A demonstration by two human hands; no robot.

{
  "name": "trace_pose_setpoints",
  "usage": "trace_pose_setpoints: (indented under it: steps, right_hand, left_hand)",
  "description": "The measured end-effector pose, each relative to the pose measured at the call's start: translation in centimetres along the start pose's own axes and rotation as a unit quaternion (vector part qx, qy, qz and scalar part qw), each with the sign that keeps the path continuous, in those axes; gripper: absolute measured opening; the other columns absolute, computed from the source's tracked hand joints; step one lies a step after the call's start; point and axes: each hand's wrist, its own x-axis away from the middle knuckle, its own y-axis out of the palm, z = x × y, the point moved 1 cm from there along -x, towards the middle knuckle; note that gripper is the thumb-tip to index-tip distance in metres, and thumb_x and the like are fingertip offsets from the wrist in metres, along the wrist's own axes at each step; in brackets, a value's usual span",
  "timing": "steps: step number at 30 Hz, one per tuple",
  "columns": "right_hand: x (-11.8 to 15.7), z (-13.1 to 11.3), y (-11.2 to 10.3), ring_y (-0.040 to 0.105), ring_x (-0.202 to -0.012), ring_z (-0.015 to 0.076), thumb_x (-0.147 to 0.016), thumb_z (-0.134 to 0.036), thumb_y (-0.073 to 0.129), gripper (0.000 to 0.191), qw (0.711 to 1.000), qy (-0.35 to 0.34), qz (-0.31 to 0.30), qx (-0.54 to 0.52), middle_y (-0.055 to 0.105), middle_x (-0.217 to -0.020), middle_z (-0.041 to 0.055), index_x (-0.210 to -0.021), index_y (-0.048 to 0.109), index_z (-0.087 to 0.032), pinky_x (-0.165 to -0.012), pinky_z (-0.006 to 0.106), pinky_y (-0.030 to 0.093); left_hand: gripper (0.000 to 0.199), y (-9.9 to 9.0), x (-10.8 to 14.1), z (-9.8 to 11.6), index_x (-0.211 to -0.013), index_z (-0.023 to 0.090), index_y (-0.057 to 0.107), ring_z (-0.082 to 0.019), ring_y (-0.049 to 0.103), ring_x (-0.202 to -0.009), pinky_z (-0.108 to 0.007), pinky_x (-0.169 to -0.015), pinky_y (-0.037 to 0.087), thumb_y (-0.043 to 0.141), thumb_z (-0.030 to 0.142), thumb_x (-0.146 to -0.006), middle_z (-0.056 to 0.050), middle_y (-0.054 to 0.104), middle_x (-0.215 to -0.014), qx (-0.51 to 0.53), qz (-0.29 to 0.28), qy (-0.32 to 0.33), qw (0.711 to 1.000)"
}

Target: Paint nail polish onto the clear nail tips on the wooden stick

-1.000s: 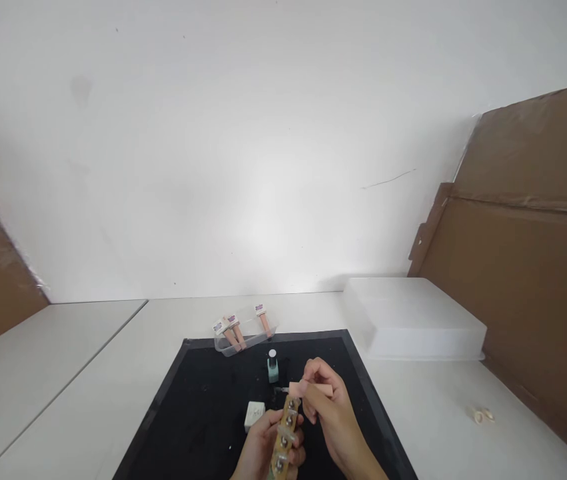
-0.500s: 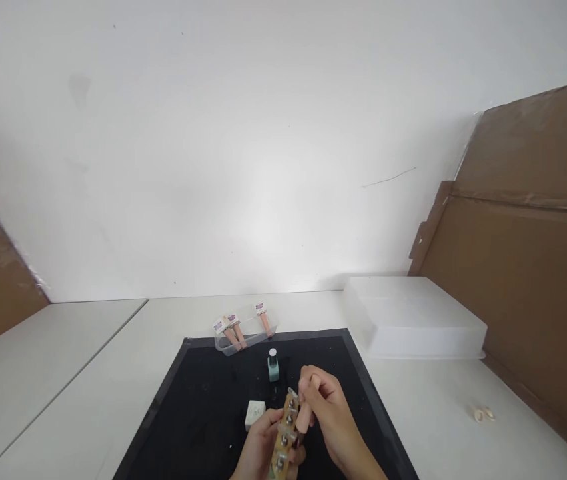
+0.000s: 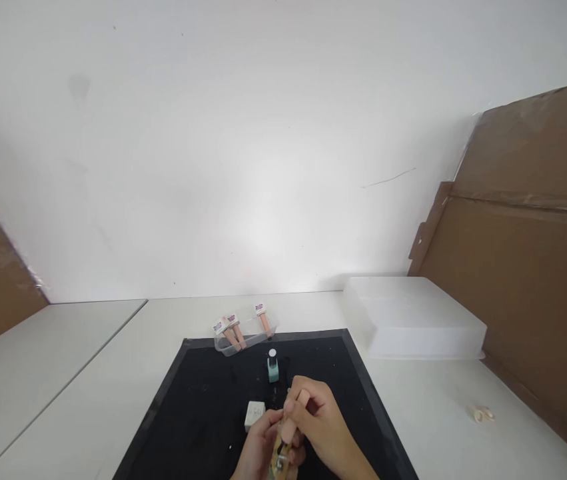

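Observation:
My left hand (image 3: 259, 445) is closed around a narrow yellowish strip (image 3: 277, 461) with round metal studs and clear pieces along it. In my right hand (image 3: 322, 415), thumb and fingers pinch a pink stick-like piece (image 3: 290, 428) with a dark lower end. That end lies over the strip and hides part of it; whether they touch I cannot tell. Beside my left fingers is a small white block (image 3: 254, 415) with faint markings. A teal nail polish bottle (image 3: 273, 370) with a dark, white-topped cap stands just beyond my hands.
Both hands are above a black mat (image 3: 198, 413). At its far edge, a clear tray (image 3: 224, 351) holds several pink-handled pieces with white labels. An upturned translucent white bin (image 3: 423, 340) stands right, with small beige rings (image 3: 482, 414) nearer. Cardboard (image 3: 523, 267) walls the right side.
My right hand has moved left and slightly down, bringing the pink piece from beside the strip to over it. My left hand has stayed nearly still.

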Motion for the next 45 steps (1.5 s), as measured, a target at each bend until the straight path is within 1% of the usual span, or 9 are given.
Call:
trace_pose_setpoints:
  steps: [4,11,15,20,26,30,39,42,45]
  right_hand:
    - [0.1,-0.1,-0.2,0.04,-0.042,0.0079,-0.079,-0.043,0.058,0.037,0.999,-0.011,0.007,0.051,0.042,-0.05,-0.0053,-0.054,0.047,-0.017,-0.044,0.021,0.03]
    - [0.2,-0.3,-0.2,0.037,-0.04,0.0076,-0.082,-0.042,0.054,0.045,0.998,-0.011,0.01,0.056,0.036,-0.043,-0.0075,-0.049,0.033,-0.02,-0.043,0.02,0.031]
    - [0.2,-0.8,-0.2,0.037,-0.039,0.0075,-0.081,-0.047,0.053,0.041,1.0,-0.024,0.013,0.014,0.04,-0.05,-0.006,-0.055,0.043,-0.019,-0.038,0.019,0.028]
    - [0.5,-1.0,0.0,0.042,-0.049,0.0101,-0.08,-0.047,0.056,0.039,0.997,-0.074,0.0,0.029,0.045,-0.057,-0.0026,-0.055,0.051,-0.017,-0.047,0.022,0.032]
    - [0.5,-0.7,0.2,0.038,-0.047,0.0105,-0.081,-0.041,0.054,0.042,0.994,-0.053,0.008,0.095,0.037,-0.05,-0.0053,-0.049,0.038,-0.02,-0.049,0.024,0.031]
    - [0.5,-0.7,0.0,0.033,-0.043,0.0092,-0.083,-0.041,0.051,0.046,0.994,-0.05,0.015,0.099,0.031,-0.046,-0.0072,-0.049,0.028,-0.021,-0.046,0.023,0.029]
    - [0.3,-0.9,0.0,0.04,-0.046,0.01,-0.081,-0.049,0.053,0.04,0.998,-0.062,0.009,0.023,0.044,-0.057,-0.0028,-0.056,0.048,-0.018,-0.045,0.023,0.031]
    - [0.4,-1.1,0.2,0.042,-0.05,0.0113,-0.08,-0.045,0.055,0.039,0.996,-0.076,0.01,0.055,0.044,-0.057,-0.0023,-0.053,0.047,-0.018,-0.049,0.024,0.032]
    - [0.4,-1.0,0.2,0.039,-0.047,0.0105,-0.082,-0.042,0.054,0.042,0.995,-0.06,0.018,0.076,0.039,-0.051,-0.0048,-0.05,0.038,-0.02,-0.049,0.024,0.032]
  left_hand:
    - [0.041,-0.3,-0.3,-0.2,-0.05,0.012,0.053,-0.007,0.04,-0.031,-0.015,-0.03,0.021,0.049,0.045,-0.074,-0.001,0.045,-0.038,0.0,0.001,0.001,1.0]
    - [0.034,0.3,-0.1,-0.3,-0.05,0.012,0.053,-0.008,0.047,-0.036,-0.014,-0.033,0.025,0.053,0.038,-0.072,0.0,0.046,-0.04,0.02,0.017,0.032,0.999]
    - [0.037,0.7,0.3,0.0,-0.05,0.01,0.055,-0.007,0.044,-0.033,-0.014,-0.03,0.02,0.053,0.041,-0.072,0.0,0.043,-0.038,0.018,0.0,0.015,1.0]
    - [0.039,0.4,0.0,-0.2,-0.048,0.013,0.053,-0.008,0.043,-0.033,-0.014,-0.03,0.022,0.05,0.041,-0.076,-0.001,0.046,-0.037,0.016,0.004,0.009,1.0]
    - [0.039,0.9,0.0,-0.4,-0.045,0.012,0.053,-0.006,0.043,-0.033,-0.014,-0.033,0.028,0.053,0.037,-0.075,-0.001,0.048,-0.036,0.028,0.021,0.047,0.998]
    - [0.035,1.4,0.8,0.0,-0.053,0.009,0.058,-0.007,0.048,-0.036,-0.014,-0.033,0.029,0.05,0.033,-0.077,-0.003,0.053,-0.042,0.027,0.024,0.035,0.999]
    - [0.035,0.5,0.5,-0.1,-0.051,0.011,0.056,-0.008,0.046,-0.034,-0.014,-0.031,0.026,0.053,0.039,-0.073,-0.002,0.049,-0.039,0.018,0.008,0.014,1.0]
    - [0.037,0.5,0.2,-0.2,-0.048,0.011,0.055,-0.008,0.045,-0.034,-0.014,-0.03,0.025,0.053,0.039,-0.073,-0.002,0.048,-0.037,0.012,0.01,0.012,1.0]
    - [0.038,0.6,0.1,-0.3,-0.047,0.012,0.055,-0.007,0.044,-0.033,-0.014,-0.032,0.028,0.051,0.038,-0.075,-0.002,0.05,-0.038,0.017,0.018,0.03,0.999]
